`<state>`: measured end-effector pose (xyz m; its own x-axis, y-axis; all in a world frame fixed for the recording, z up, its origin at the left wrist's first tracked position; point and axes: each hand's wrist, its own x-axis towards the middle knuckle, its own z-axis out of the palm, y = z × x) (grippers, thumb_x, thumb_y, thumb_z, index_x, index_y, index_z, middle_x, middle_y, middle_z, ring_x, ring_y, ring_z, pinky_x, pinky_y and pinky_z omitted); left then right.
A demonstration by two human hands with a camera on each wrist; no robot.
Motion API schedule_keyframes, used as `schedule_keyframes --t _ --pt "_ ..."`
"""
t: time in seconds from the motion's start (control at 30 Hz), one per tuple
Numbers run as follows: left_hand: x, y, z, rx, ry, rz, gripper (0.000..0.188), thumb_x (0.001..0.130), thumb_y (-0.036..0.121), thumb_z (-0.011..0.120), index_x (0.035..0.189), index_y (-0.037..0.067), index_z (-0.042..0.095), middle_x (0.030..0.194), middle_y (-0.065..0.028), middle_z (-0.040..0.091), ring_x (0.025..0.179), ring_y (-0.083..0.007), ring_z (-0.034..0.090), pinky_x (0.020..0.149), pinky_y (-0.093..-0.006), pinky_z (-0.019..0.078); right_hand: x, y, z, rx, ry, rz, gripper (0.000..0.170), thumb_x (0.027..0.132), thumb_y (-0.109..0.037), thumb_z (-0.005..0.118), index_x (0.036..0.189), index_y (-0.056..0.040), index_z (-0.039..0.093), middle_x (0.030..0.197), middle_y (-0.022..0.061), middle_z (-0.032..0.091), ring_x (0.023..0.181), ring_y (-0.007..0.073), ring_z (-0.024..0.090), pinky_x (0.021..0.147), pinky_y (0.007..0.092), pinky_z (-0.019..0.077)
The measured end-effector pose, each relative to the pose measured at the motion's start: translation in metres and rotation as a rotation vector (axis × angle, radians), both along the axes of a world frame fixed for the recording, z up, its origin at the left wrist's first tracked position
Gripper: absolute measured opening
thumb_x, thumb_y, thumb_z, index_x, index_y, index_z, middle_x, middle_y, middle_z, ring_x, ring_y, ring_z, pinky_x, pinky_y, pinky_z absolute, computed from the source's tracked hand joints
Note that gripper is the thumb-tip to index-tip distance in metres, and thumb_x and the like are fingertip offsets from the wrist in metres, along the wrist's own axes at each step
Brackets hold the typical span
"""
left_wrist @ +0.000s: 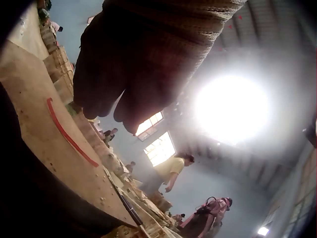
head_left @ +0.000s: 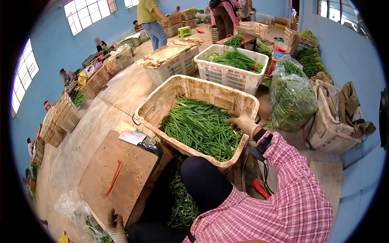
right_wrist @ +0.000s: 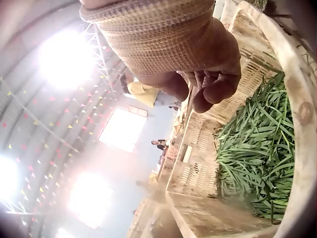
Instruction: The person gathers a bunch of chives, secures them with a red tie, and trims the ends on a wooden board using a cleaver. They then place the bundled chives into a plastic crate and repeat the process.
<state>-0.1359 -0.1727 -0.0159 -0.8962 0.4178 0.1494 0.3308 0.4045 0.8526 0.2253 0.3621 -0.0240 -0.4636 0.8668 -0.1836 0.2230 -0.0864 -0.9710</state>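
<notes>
Left of the crate [head_left: 202, 87], shows a table [head_left: 101, 174] bearing a red strip [head_left: 114, 178]. Has the left hand [head_left: 115, 229] empty at its near edge, fingers loosely bent and parted. Beside the crate's left end, shows a knife [head_left: 133, 137] on the table. Inside the crate, holds loose greens [head_left: 198, 125]. Over its right side, curls the right hand [head_left: 244, 123] loosely, pinching nothing visible; can't tell about touching greens.

You're sitting in a produce packing hall: crates [head_left: 229, 67] of bundled greens [head_left: 235, 60] are crowding the bare floor [head_left: 117, 93], and people are working along blue walls [head_left: 44, 52].
</notes>
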Motion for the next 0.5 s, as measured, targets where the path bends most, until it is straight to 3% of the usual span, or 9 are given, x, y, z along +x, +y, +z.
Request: schedule_keyframes --t 0.13,0.2,0.23,0.5 --pt "0.007 -0.006 0.0 0.006 0.04 0.003 0.041 0.084 0.002 0.065 0.125 0.001 0.058 0.088 -0.0053 0.062 0.071 -0.0127 0.053 0.063 -0.0259 0.0467 0.008 -0.015 -0.025 -0.076 0.002 0.017 0.052 0.081 -0.011 0.067 0.127 0.004 0.052 0.079 0.01 0.065 0.055 0.0156 0.06 0.047 0.0288 0.0462" --pt "0.042 0.009 0.038 -0.143 0.088 -0.007 0.04 0.087 0.016 0.067 0.127 0.013 0.06 0.099 -0.0087 0.066 0.086 -0.0175 0.058 0.077 -0.0297 0.0474 0.012 -0.021 -0.03 -0.084 -0.013 0.032 0.051 0.081 -0.014 0.068 0.127 0.0034 0.053 0.077 0.0079 0.065 0.056 0.0144 0.059 0.048 0.0278 0.0454" --pt "0.038 0.008 0.035 -0.134 0.044 0.003 0.04 0.087 0.016 0.067 0.127 0.013 0.06 0.106 -0.0106 0.066 0.09 -0.0187 0.058 0.079 -0.0315 0.0475 0.014 -0.023 -0.036 -0.087 -0.041 0.051 0.053 0.082 -0.017 0.07 0.128 0.0029 0.052 0.077 0.0066 0.064 0.056 0.0132 0.059 0.049 0.0265 0.0448" --pt "0.035 0.015 0.032 -0.058 0.087 -0.019 0.039 0.087 0.018 0.067 0.125 0.012 0.061 0.103 -0.0087 0.065 0.089 -0.0191 0.057 0.079 -0.0319 0.0466 0.019 -0.047 -0.028 -0.058 -0.03 0.01 0.047 0.081 -0.019 0.071 0.122 -0.0006 0.057 0.081 0.0053 0.063 0.058 0.0118 0.058 0.052 0.0265 0.0459"
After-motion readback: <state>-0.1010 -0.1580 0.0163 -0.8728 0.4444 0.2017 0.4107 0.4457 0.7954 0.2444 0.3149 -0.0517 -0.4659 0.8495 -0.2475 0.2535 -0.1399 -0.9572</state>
